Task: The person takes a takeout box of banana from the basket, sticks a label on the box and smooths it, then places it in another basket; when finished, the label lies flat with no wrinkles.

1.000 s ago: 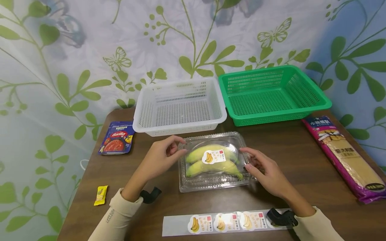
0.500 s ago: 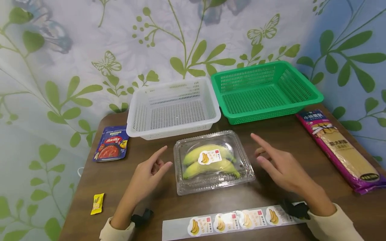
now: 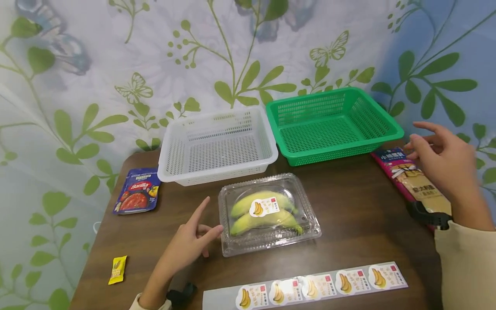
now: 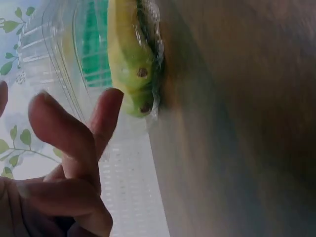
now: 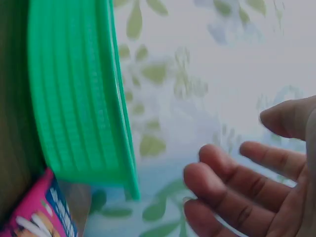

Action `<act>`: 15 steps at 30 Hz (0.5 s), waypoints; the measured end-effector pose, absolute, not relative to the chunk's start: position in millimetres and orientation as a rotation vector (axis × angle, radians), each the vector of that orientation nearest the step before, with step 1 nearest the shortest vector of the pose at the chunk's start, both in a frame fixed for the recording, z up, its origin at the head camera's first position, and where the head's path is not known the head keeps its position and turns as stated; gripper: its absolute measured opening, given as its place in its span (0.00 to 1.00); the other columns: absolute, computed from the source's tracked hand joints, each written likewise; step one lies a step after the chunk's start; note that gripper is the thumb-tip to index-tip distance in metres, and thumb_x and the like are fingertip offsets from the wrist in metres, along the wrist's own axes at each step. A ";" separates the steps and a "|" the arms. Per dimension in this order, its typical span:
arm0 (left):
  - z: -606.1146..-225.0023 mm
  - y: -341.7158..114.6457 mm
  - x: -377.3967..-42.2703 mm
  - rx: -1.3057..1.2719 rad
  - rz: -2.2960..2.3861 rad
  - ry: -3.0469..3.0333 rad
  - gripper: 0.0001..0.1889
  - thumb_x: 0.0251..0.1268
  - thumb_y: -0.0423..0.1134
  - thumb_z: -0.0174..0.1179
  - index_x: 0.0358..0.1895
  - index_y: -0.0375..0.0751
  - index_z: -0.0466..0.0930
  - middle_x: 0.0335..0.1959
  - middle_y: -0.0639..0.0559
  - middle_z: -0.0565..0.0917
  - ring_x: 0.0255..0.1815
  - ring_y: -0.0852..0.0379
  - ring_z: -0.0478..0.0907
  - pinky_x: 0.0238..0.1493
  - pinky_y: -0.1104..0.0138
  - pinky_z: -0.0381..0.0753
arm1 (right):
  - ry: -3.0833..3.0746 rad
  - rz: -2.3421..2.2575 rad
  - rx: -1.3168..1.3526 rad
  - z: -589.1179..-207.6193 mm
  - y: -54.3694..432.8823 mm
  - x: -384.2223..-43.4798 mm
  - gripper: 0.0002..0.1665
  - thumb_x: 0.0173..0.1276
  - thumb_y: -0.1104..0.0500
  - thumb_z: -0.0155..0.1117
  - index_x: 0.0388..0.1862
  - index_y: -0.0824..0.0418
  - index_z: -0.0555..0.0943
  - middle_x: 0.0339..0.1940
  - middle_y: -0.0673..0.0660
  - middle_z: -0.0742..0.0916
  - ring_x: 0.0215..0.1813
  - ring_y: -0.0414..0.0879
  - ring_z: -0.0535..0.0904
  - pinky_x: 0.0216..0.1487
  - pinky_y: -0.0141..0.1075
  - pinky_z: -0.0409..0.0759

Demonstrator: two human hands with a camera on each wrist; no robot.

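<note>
A clear plastic clamshell box [image 3: 271, 246] with two bananas [image 3: 248, 221] inside sits mid-table, a banana-print sticker [image 3: 265, 207] on its lid. My left hand [image 3: 187, 245] is at the box's left edge, index finger extended and the others loosely bent, gripping nothing. In the left wrist view, the banana ends [image 4: 131, 84] show through the box's side, beyond the fingers. Over a purple packet of long pasta [image 3: 420, 185] my right hand [image 3: 449, 159] hovers, fingers relaxed, hiding part of it. The right wrist view shows those fingers apart from the green basket [image 5: 79, 98].
A white basket [image 3: 221, 174] stands at the back, left of the green one. A blue Barilla pouch [image 3: 135, 191] lies at the left, with a small yellow packet [image 3: 117, 270] nearer. A strip of banana stickers [image 3: 217, 299] lies along the front. The patterned wall [image 3: 186, 56] rises behind.
Both hands have come away from the clamshell box. My right hand has moved right and up to the pasta packet, uncovering the sticker strip's right end. My left hand stays near the box's left side.
</note>
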State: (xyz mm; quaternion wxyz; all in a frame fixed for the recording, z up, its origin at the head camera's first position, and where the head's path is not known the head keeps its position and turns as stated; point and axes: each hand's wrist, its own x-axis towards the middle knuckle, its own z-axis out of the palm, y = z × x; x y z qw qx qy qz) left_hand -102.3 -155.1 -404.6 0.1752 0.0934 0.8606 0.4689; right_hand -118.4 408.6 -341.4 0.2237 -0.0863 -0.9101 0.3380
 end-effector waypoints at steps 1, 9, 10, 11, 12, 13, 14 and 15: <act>-405.1 -154.8 -101.6 0.262 1.343 2.412 0.46 0.68 0.58 0.65 0.81 0.72 0.44 0.37 0.55 0.90 0.19 0.48 0.81 0.31 0.62 0.80 | -2.535 0.944 -0.283 -341.5 416.0 -122.2 0.31 0.81 0.47 0.50 0.78 0.56 0.68 0.28 0.21 0.75 0.25 0.19 0.74 0.24 0.20 0.69; -408.9 -152.8 -100.4 0.298 1.477 2.260 0.53 0.63 0.48 0.73 0.82 0.72 0.42 0.40 0.47 0.89 0.21 0.47 0.82 0.28 0.57 0.84 | -2.656 1.135 -0.454 -367.3 458.2 -145.2 0.39 0.82 0.39 0.41 0.83 0.58 0.57 0.28 0.32 0.81 0.25 0.29 0.79 0.26 0.26 0.74; -409.3 -153.0 -100.7 0.304 1.480 2.259 0.53 0.63 0.48 0.73 0.82 0.72 0.42 0.40 0.47 0.89 0.21 0.47 0.82 0.29 0.56 0.84 | -2.622 1.217 -0.446 -372.1 459.3 -147.6 0.38 0.82 0.39 0.42 0.83 0.56 0.57 0.29 0.34 0.82 0.26 0.31 0.81 0.27 0.26 0.75; -410.1 -153.3 -101.2 0.311 1.483 2.254 0.53 0.64 0.48 0.73 0.82 0.73 0.42 0.41 0.47 0.89 0.22 0.48 0.82 0.29 0.55 0.84 | -2.576 1.318 -0.433 -376.3 460.0 -149.7 0.37 0.82 0.39 0.42 0.83 0.53 0.57 0.29 0.34 0.83 0.28 0.32 0.82 0.28 0.27 0.78; -411.3 -153.5 -102.0 0.325 1.481 2.250 0.53 0.64 0.47 0.72 0.82 0.73 0.42 0.41 0.47 0.88 0.23 0.49 0.82 0.30 0.55 0.84 | -2.530 1.413 -0.423 -379.9 460.2 -151.9 0.36 0.82 0.40 0.44 0.83 0.50 0.57 0.30 0.35 0.84 0.29 0.35 0.83 0.28 0.28 0.80; -412.7 -153.6 -103.0 0.339 1.479 2.248 0.53 0.64 0.47 0.72 0.82 0.73 0.41 0.42 0.47 0.88 0.23 0.50 0.81 0.30 0.55 0.84 | -2.474 1.528 -0.407 -382.4 460.6 -153.7 0.34 0.82 0.41 0.46 0.82 0.47 0.58 0.31 0.38 0.85 0.30 0.37 0.84 0.29 0.30 0.82; -414.2 -153.6 -104.1 0.356 1.479 2.243 0.53 0.65 0.47 0.72 0.82 0.73 0.41 0.42 0.47 0.87 0.24 0.52 0.81 0.31 0.56 0.84 | -2.449 1.580 -0.388 -384.4 461.3 -155.5 0.34 0.82 0.42 0.47 0.81 0.47 0.59 0.31 0.39 0.86 0.30 0.38 0.85 0.29 0.31 0.82; -415.9 -153.5 -105.1 0.373 1.481 2.236 0.53 0.66 0.46 0.71 0.82 0.73 0.40 0.43 0.47 0.87 0.24 0.53 0.80 0.31 0.57 0.84 | -2.430 1.628 -0.377 -386.1 461.6 -157.5 0.34 0.82 0.42 0.47 0.81 0.47 0.58 0.31 0.39 0.86 0.30 0.38 0.85 0.30 0.31 0.83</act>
